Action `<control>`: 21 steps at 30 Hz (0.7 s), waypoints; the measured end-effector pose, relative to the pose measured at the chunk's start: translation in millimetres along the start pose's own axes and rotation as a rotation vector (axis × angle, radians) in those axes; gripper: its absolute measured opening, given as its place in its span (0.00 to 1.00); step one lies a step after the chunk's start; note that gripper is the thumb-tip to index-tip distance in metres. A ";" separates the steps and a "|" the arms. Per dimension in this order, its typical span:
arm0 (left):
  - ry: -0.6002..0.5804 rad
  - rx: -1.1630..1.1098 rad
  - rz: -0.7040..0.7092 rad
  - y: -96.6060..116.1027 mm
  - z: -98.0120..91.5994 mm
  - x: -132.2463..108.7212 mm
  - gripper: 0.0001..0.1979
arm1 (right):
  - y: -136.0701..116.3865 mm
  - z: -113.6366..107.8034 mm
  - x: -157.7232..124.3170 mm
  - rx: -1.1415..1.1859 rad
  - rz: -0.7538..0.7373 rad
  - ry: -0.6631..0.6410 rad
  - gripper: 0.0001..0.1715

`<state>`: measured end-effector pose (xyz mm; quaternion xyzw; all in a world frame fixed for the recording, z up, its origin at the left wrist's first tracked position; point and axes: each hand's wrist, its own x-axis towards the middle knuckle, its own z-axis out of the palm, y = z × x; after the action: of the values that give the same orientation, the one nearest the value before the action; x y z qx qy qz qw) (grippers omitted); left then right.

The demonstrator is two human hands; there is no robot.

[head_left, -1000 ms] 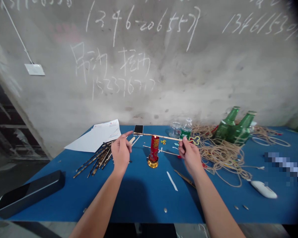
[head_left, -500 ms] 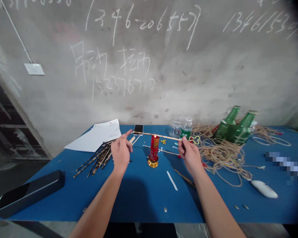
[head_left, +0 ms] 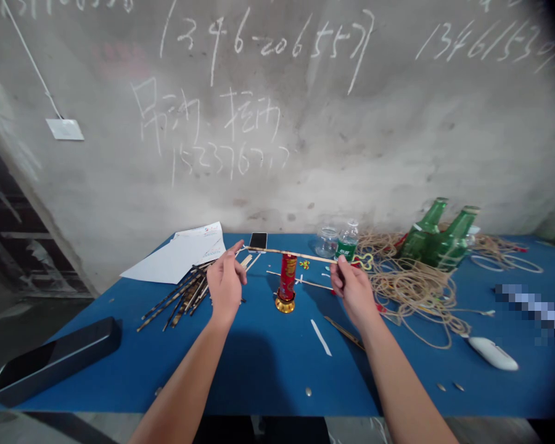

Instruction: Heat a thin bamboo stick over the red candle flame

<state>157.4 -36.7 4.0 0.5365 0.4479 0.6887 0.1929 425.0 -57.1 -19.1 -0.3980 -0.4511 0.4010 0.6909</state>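
A thin bamboo strip (head_left: 300, 255), brown toward its left part, lies nearly level across the top of a red candle (head_left: 287, 277) in a gold holder (head_left: 285, 305). The flame is hidden behind the strip. My right hand (head_left: 351, 285) pinches the pale right part between thumb and fingers. At the left end, my left hand (head_left: 226, 280) has its index finger stretched along the tip, the other fingers curled; a bit of white string shows there. How firmly the left fingers grip is hard to see.
Scorched sticks (head_left: 189, 296) and white papers (head_left: 176, 253) lie left, by a phone (head_left: 258, 241). Right are a plastic bottle (head_left: 346, 240), a glass jar (head_left: 327, 240), tangled cord (head_left: 411, 290), green bottles (head_left: 448, 243) and a white mouse-shaped object (head_left: 493, 353). A black device (head_left: 55, 361) sits front left.
The strip has shifted very slightly downward over the candle top, covering the flame that showed before. Both hands keep nearly the same place and grip.
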 end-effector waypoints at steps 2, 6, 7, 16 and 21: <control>-0.017 -0.037 -0.025 -0.7 0.1 -0.1 0.29 | -0.2 -0.2 -0.2 -0.005 0.006 -0.010 0.32; -0.026 -0.075 -0.059 -0.7 0.2 -0.5 0.24 | -0.1 -0.1 0.2 -0.005 0.013 -0.035 0.31; -0.027 -0.082 -0.059 -0.6 0.2 -0.6 0.23 | 0.2 0.0 0.4 -0.005 0.014 -0.041 0.31; -0.044 -0.122 -0.033 -1.5 -0.6 -0.8 0.24 | 2.8 -0.2 0.7 -0.004 0.022 -0.063 0.32; -0.042 -0.069 -0.056 0.7 -1.1 -1.5 0.25 | 1.8 0.4 -0.3 -0.004 0.031 -0.079 0.32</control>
<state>157.0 -38.6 3.7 0.5310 0.4345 0.6868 0.2399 424.2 -56.7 -20.7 -0.3900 -0.4727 0.4261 0.6655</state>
